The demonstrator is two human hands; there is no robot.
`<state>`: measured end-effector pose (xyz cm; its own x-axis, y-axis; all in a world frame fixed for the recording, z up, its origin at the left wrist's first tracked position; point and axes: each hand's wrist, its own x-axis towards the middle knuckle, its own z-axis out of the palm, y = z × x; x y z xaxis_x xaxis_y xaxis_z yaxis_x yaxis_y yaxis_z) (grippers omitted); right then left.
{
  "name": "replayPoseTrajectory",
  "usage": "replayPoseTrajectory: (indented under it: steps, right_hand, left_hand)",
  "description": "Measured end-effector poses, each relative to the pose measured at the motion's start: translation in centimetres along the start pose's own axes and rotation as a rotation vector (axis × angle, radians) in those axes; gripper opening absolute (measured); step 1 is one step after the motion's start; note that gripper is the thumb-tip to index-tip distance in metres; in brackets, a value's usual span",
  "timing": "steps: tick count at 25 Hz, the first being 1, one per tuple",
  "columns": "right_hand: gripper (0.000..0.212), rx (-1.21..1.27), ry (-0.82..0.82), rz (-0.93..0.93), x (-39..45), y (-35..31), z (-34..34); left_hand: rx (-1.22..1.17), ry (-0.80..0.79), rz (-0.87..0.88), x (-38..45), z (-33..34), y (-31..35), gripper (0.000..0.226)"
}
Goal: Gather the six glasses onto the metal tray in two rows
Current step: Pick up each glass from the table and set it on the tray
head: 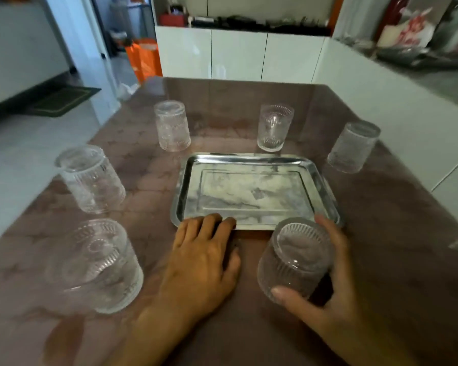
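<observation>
A bare metal tray lies in the middle of the brown table. Ribbed clear glasses stand around it. My right hand is wrapped around the near glass, which stands just in front of the tray's near right corner. My left hand rests flat on the table, fingers spread, fingertips touching the tray's near rim. Two glasses stand at the left, one near and one further back. Behind the tray stand a far left glass and a far middle glass. Another glass is at the right.
The table butts against white cabinets at the back and a white counter along the right. The table's left edge drops to a light floor with a dark mat and an orange bag.
</observation>
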<state>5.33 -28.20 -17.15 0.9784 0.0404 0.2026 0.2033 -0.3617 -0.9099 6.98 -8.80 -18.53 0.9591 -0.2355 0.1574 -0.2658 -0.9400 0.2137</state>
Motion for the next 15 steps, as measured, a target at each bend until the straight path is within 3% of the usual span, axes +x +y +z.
replayPoseTrajectory:
  steps: [1,2,8,11,13,15]
  right_hand:
    - [0.103,-0.079,0.013,-0.016,-3.2,1.0,-0.3]
    - [0.101,0.006,-0.055,-0.123,-3.4,0.9,-1.3]
    - [0.089,-0.002,-0.079,-0.076,-3.8,0.5,-1.5]
    - [0.094,-0.018,0.033,-0.065,-3.9,0.1,-1.4]
    - [0.088,0.093,0.195,-0.147,-1.4,-1.0,-1.4]
    - [0.082,0.186,0.215,-0.234,3.1,-3.2,-0.4]
  left_hand:
    - [0.005,0.004,0.009,-0.3,-0.3,0.1,0.057]
    - [-0.008,0.02,0.022,-0.5,-0.5,0.2,0.056]
    - [-0.059,0.068,0.055,-1.3,-1.3,0.6,0.049]
    - [-0.068,0.089,0.06,-0.7,-1.6,0.1,0.044]
    - [-0.053,0.124,0.083,0.0,-1.4,-0.2,0.04]
    - [-0.057,0.147,0.08,0.2,-1.0,-0.2,0.04]
